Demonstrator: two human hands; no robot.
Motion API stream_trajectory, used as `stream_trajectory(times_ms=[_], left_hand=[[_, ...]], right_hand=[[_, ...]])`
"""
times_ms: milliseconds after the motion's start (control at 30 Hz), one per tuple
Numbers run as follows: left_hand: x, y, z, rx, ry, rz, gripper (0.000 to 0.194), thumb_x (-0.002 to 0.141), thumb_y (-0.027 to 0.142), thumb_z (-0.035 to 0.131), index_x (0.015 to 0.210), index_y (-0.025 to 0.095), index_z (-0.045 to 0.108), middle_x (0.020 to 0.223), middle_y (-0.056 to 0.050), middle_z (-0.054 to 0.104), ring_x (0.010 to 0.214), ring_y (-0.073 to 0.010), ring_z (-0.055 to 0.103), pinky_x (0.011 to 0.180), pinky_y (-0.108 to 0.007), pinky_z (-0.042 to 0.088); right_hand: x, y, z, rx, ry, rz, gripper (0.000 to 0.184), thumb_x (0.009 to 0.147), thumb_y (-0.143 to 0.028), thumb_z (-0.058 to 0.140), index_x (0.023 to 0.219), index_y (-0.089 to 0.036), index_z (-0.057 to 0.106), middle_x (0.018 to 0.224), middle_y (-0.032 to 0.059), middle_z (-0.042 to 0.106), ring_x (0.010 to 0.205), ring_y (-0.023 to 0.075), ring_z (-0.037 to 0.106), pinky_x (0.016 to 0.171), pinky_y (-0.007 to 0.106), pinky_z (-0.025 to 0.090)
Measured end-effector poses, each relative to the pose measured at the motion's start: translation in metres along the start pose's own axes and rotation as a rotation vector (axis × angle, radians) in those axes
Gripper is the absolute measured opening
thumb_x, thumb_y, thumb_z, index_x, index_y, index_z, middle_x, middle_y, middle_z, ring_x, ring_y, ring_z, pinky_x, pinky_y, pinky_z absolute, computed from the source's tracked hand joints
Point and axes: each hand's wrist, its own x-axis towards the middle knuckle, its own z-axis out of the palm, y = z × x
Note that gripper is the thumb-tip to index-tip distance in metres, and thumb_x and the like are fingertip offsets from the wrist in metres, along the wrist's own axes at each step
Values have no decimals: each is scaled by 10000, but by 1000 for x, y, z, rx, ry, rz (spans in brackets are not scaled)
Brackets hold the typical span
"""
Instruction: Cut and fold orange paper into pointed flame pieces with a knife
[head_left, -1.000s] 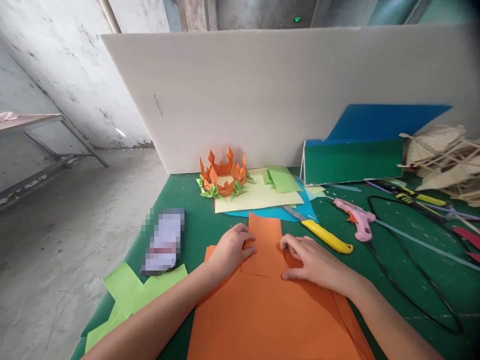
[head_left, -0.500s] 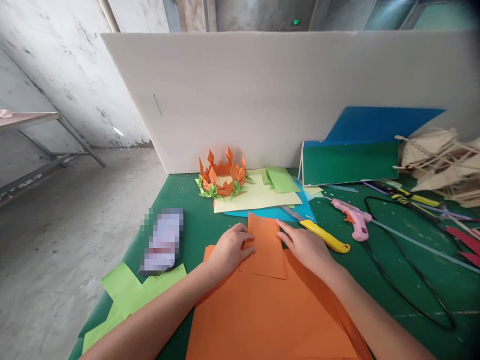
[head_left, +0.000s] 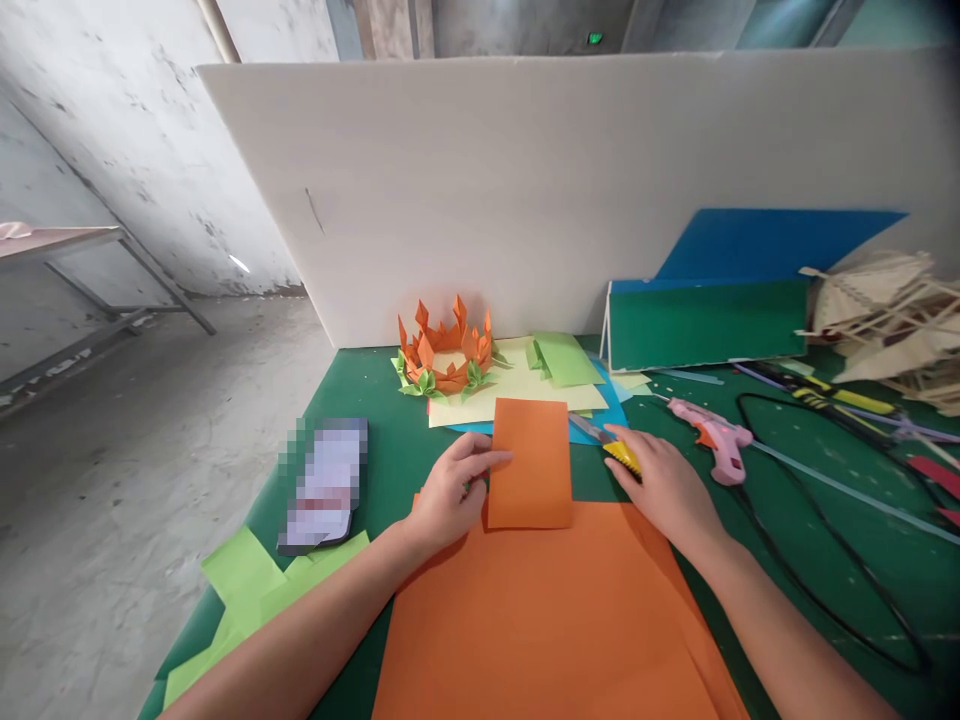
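Just right of the left hand [head_left: 448,492], had the small orange sheet [head_left: 534,475] upright in view, its lower edge overlapping the large orange sheets [head_left: 555,620]. Had the left index finger across the small sheet's left edge, other fingers curled beside it. Couldn't tell if pinched; thumb contact unclear.

At the right hand [head_left: 664,487], well apart from the left, had thumb and forefinger spread astride the yellow handle of the utility knife [head_left: 621,458]. Couldn't tell how firmly gripped, rear of handle hidden by the hand. Saw the blade pointing up-left, toward the small sheet's right edge.

Beyond the left grip, saw the orange paper crown [head_left: 448,382] with green leaves, plus the cream sheet [head_left: 517,385] under it, folded light green paper [head_left: 571,360] on top and blue paper [head_left: 615,412] below. Left of that grip, saw the pixelated phone [head_left: 326,485], with light green sheets [head_left: 244,580] just nearer.

Right of the right grip, saw the pink glue gun [head_left: 709,422], cable trailing toward the near side. Past it, noted the green panel [head_left: 705,325] and stick model [head_left: 885,310]. Had all of it on the green table [head_left: 390,450], in front of the white board [head_left: 450,200].
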Motion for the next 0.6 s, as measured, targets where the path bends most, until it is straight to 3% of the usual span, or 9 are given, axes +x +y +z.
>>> stream_trajectory(times_ms=[200,300,367,467,600], left_hand=[[1,-5,-2,269,-92,-15,278,945,149,461,1091,191,695,955,-76,562,867,-181,577,767,-303,508],[3,2,-7,442,-116,18,286,979,230,445,998,194,728,890,-78,560,824,-201,547,716,-317,479],[3,6,-10,506,-137,66,301,983,229,434,942,202,731,951,-90,590,882,-219,555,748,-336,468],[2,9,-11,485,-216,91,282,964,187,453,868,206,718,1059,-72,642,914,-207,598,772,-324,466],[1,9,-8,259,-274,-144,196,893,264,614,723,190,679,1044,-30,682,715,-129,625,641,-254,468]], right_hand=[[-1,4,-9,125,-67,64,341,863,-236,468,1173,-213,609,1142,97,683,1011,288,635,695,353,530],[-1,5,-15,219,-58,72,297,852,-230,476,1105,-233,632,1151,74,678,1047,271,630,754,349,541],[-1,6,-19,287,-24,47,284,852,-225,479,1091,-236,632,1136,73,677,1066,270,625,816,367,538],[-2,8,-22,400,-2,-19,277,855,-215,481,1090,-245,625,1126,71,671,1074,267,625,880,392,530],[-4,10,-25,554,-48,-100,291,852,-181,481,1092,-263,623,1137,62,650,1044,242,642,874,369,546]])
